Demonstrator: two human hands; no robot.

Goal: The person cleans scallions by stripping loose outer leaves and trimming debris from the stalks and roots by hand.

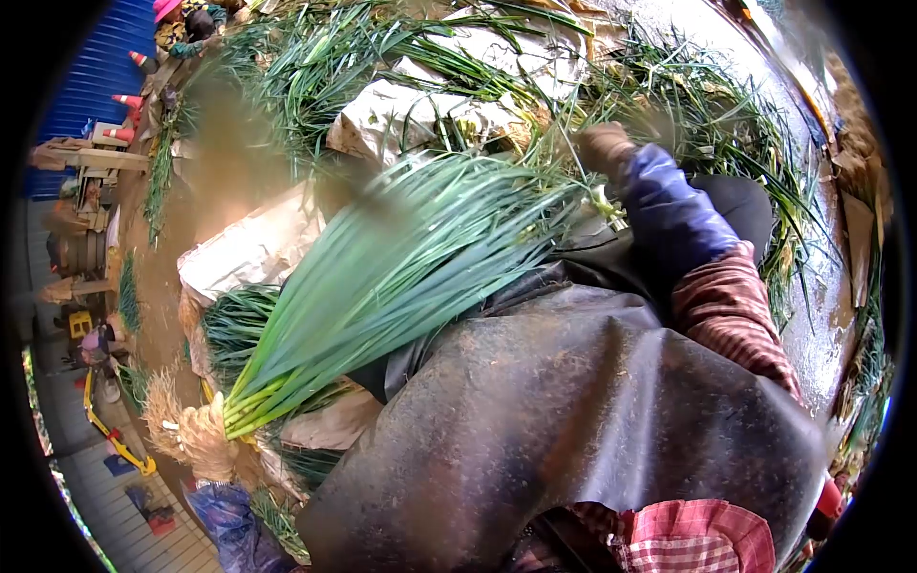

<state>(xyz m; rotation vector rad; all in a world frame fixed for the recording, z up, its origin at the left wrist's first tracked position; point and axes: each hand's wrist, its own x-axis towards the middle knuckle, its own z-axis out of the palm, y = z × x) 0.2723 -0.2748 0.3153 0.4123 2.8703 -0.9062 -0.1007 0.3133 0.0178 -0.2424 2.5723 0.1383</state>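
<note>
A large bunch of long green leafy stalks (411,267) lies across my lap, its leaves fanned toward the upper right. At the lower left my left hand (205,441), in a pale dirty glove, is closed round the stalks' pale lower ends, with stringy roots (164,411) sticking out beyond it. My right hand (604,148) is at the upper right, near the leaf tips and other loose leaves; blur hides its fingers. A dark, wet-looking apron (564,401) covers my legs.
More green stalks (325,72) lie in piles along the top, around whitish sacks (401,119). Another bundle (239,329) is under the held bunch. People (186,24) are at the far upper left, near orange cones (119,134). A yellow-handled object (115,435) stands at the left.
</note>
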